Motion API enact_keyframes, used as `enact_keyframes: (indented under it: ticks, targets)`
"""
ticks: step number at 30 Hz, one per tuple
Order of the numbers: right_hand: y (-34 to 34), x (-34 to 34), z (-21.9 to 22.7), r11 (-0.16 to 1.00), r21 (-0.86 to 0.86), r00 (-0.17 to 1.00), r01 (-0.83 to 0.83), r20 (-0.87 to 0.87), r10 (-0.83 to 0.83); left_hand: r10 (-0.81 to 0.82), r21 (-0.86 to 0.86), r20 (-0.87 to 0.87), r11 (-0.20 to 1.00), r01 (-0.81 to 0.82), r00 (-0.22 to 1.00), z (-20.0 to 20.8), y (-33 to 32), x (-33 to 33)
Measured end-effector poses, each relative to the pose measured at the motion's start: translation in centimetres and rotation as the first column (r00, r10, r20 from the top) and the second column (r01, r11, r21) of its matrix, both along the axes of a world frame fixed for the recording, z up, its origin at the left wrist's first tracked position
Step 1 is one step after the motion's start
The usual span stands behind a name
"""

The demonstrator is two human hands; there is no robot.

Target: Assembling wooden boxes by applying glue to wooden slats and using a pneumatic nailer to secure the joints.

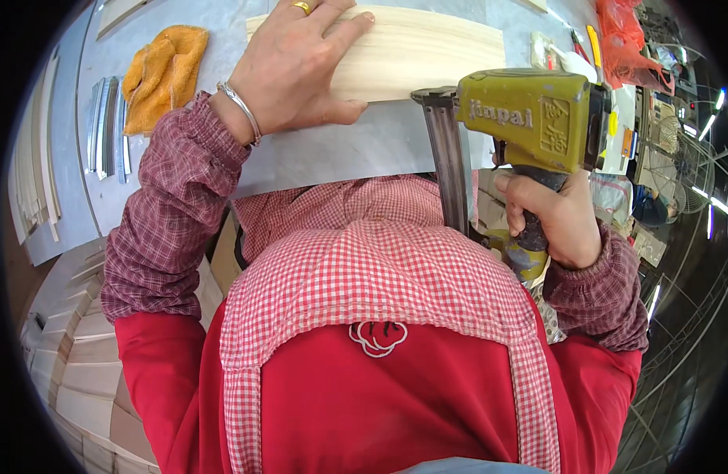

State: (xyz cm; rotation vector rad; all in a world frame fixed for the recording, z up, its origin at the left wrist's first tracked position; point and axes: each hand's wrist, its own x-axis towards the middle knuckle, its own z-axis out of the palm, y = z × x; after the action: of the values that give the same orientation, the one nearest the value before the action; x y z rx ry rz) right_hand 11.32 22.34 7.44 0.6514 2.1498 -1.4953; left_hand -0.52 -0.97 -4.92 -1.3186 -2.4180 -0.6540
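Note:
My left hand (301, 67) lies across the left part of a pale wooden board (427, 47), fingers spread and thumb stretched out by its near edge. Some fingertips run out of the top of the picture. My right hand (558, 209) is closed round the black grip of an olive-green nail gun (522, 110). The gun's nose is at the board's near edge, toward its right end; whether it touches cannot be made out. Its long metal magazine slopes down toward my checked apron.
The grey worktable (340, 150) carries an orange cloth (165, 75) and metal strips (107, 126) at left. A red plastic bag (623, 39) and small tools lie at right. Stacked wooden pieces (83, 363) stand at lower left; a large fan (671, 146) is far right.

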Motion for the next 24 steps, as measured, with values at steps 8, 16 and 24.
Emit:
enact_keyframes:
  ticks: [8, 16, 24]
  targets:
    - [0.9, -1.0, 0.2, 0.986, 0.133, 0.992, -0.102, -0.059, 0.11, 0.137, -0.054, -0.024, 0.989, -0.138, 0.99, -2.1, 0.3, 1.4]
    - [2.2, -1.8, -1.2, 0.97, 0.167, 0.961, -0.177, -0.185, 0.207, 0.082, -0.021, -0.028, 0.996, -0.083, 0.996, -2.5, 2.3, 4.3]
    - [2.3, -2.2, -0.3, 0.954, 0.194, 0.952, -0.226, -0.164, 0.259, 0.056, -0.015, 0.018, 0.998, -0.056, 0.998, -1.3, 2.7, 4.8]
